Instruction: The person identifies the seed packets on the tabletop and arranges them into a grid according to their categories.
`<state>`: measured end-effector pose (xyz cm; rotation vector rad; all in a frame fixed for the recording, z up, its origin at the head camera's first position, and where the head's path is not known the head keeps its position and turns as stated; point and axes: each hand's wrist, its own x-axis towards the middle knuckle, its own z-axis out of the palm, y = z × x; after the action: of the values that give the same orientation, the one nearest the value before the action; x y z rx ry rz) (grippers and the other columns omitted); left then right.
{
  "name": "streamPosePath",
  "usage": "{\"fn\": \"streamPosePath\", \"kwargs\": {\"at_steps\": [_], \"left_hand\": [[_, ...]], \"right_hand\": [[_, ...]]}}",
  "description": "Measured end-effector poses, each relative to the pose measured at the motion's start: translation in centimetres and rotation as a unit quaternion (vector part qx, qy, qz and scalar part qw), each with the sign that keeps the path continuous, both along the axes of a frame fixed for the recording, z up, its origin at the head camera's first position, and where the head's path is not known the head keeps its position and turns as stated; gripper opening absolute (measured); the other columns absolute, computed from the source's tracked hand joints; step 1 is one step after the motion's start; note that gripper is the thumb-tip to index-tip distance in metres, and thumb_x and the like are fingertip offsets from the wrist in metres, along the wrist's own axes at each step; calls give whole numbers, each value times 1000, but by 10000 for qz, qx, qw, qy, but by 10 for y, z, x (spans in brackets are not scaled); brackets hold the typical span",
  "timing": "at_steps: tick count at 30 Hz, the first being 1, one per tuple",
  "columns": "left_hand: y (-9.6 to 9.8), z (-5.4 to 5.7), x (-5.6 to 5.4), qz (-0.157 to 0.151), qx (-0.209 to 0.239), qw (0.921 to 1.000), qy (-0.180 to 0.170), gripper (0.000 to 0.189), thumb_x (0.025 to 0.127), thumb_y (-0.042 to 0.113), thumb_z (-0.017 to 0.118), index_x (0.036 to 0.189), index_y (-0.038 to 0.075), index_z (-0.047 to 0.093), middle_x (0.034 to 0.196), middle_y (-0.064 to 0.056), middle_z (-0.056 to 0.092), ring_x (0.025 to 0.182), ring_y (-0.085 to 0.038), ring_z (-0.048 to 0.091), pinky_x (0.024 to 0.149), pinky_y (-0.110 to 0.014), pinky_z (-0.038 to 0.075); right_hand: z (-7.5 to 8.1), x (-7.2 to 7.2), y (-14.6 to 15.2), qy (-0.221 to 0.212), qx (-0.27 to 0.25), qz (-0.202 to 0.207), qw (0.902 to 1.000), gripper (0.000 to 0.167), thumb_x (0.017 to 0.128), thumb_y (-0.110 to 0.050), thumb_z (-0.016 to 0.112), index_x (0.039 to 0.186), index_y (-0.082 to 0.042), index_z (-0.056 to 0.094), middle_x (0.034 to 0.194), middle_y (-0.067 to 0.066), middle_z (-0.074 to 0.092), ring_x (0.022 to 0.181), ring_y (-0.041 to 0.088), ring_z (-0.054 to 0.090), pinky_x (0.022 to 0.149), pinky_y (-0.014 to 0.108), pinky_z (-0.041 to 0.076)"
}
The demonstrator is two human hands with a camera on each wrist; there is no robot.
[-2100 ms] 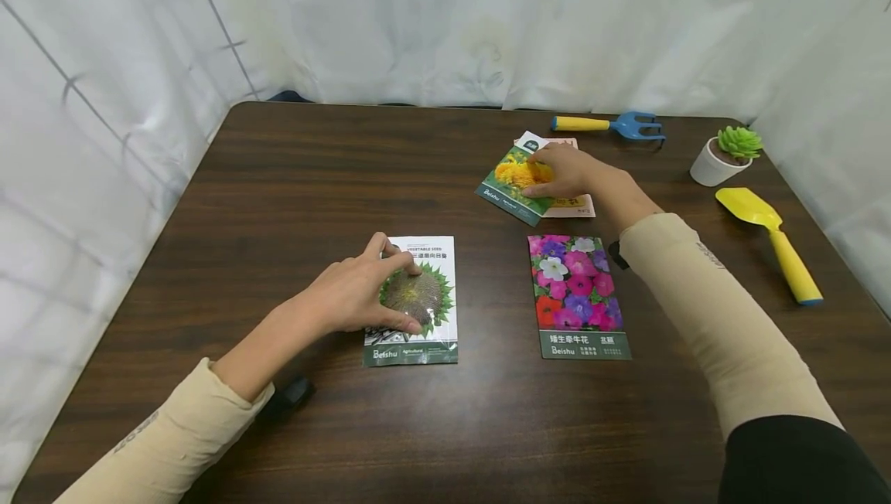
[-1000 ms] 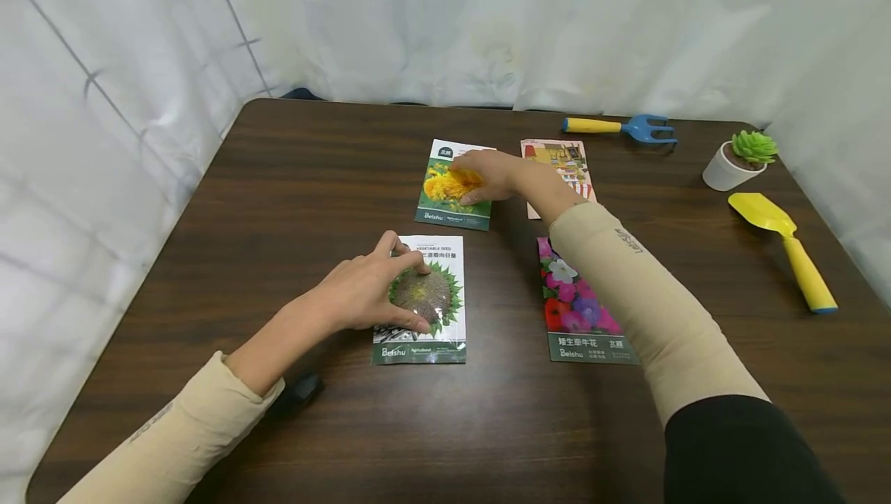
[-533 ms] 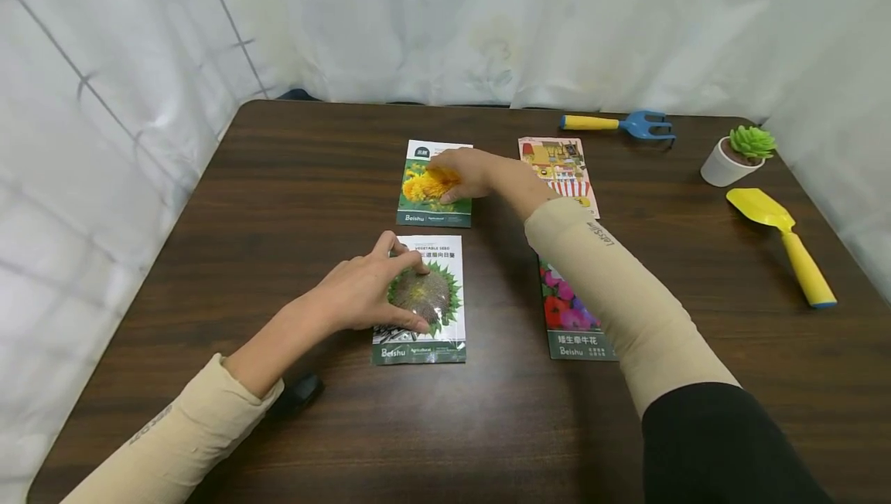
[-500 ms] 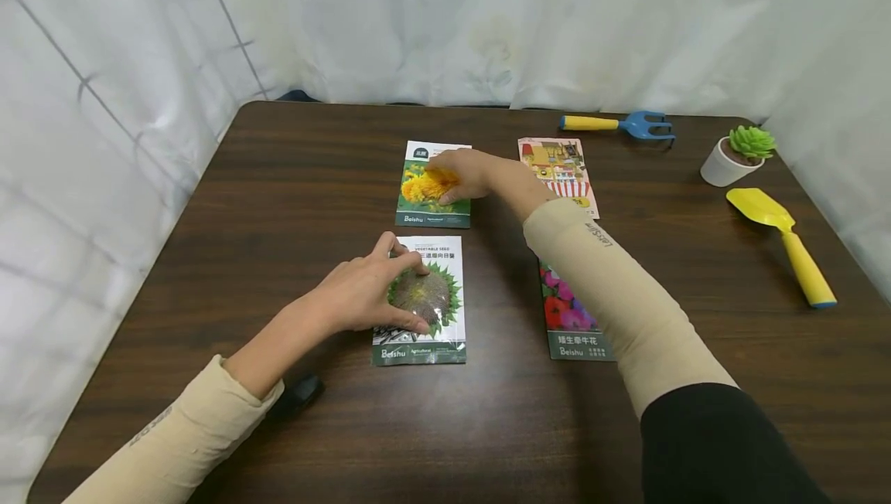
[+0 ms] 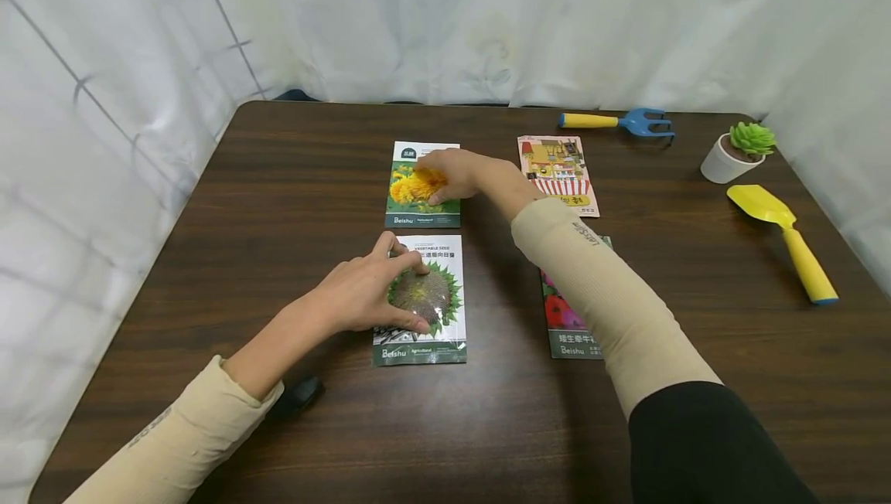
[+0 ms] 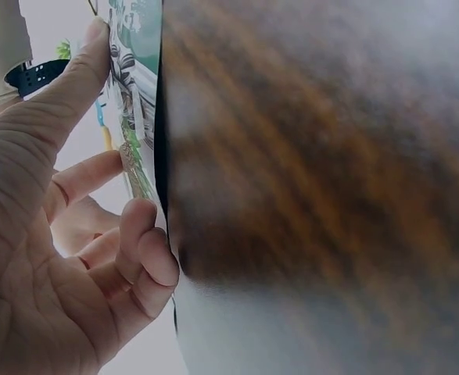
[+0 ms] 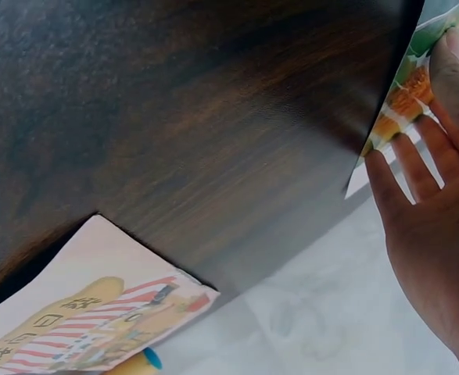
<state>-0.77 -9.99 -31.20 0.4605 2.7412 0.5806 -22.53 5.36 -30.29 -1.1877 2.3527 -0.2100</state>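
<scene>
My left hand [image 5: 362, 291] rests thumb and fingertips on a white sunflower seed packet [image 5: 425, 295] lying flat near the table's middle. In the left wrist view its thumb is stretched along the packet and the other fingers are bent. Just beyond, my right hand [image 5: 455, 170] touches a seed packet with yellow flowers [image 5: 414, 193], its fingertips spread on the front. That packet lies behind the sunflower one, a narrow gap between them. A pink packet with a striped awning [image 5: 557, 171] lies to the right. Under my right forearm, a petunia packet [image 5: 567, 342] is partly hidden.
A blue-headed hand fork [image 5: 619, 122] lies along the far table edge. Toward the right edge are a small white pot with a succulent [image 5: 727, 160] and a yellow trowel [image 5: 790, 241]. White curtains [image 5: 418, 25] hang behind the table.
My right hand has moved the yellow-flower packet left off the pink packet, straightened it, and slid it behind the sunflower packet. The left hand has stayed on the sunflower packet.
</scene>
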Motion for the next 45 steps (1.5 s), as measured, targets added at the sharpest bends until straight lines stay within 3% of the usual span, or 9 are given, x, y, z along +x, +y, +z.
{"fn": "streamPosePath", "kwargs": {"at_steps": [15, 19, 26, 34, 45], "left_hand": [[0, -1, 0, -15, 25, 10000, -14, 69, 74, 62, 85, 129, 28, 61, 130, -9, 40, 53, -19, 49, 51, -34, 39], [1, 0, -1, -54, 44, 10000, -2, 69, 74, 61, 85, 129, 27, 62, 131, -9, 40, 54, -19, 49, 52, -33, 39], [1, 1, 0, -23, -2, 10000, -42, 70, 74, 61, 85, 130, 28, 61, 130, -9, 40, 53, -20, 49, 51, -34, 39], [2, 1, 1, -11, -39, 10000, -87, 70, 75, 61, 84, 131, 27, 60, 131, -10, 40, 54, -20, 50, 51, -34, 39], [2, 1, 2, 25, -73, 10000, -38, 70, 73, 62, 86, 129, 28, 61, 132, -9, 41, 52, -20, 48, 52, -34, 37]], "right_hand": [[4, 3, 1, -76, -14, 78, 9999, 70, 102, -30, 65, 161, -11, 32, 165, 11, 29, 153, 30, 27, 124, 44, 20], [6, 2, 4, -30, -149, 186, 9997, 68, 103, -29, 64, 160, -10, 33, 165, 11, 30, 153, 30, 27, 123, 45, 21], [12, -1, 17, 67, -508, -7, 9987, 69, 101, -33, 66, 160, -13, 35, 168, 9, 26, 155, 30, 21, 124, 47, 18], [14, -10, 62, 138, -647, -253, 9975, 73, 101, -34, 67, 161, -10, 32, 169, 12, 22, 156, 33, 20, 123, 51, 19], [5, -20, 148, 84, -694, -1135, 9911, 76, 100, -35, 67, 161, -9, 30, 168, 14, 24, 155, 36, 19, 121, 57, 20]]}}
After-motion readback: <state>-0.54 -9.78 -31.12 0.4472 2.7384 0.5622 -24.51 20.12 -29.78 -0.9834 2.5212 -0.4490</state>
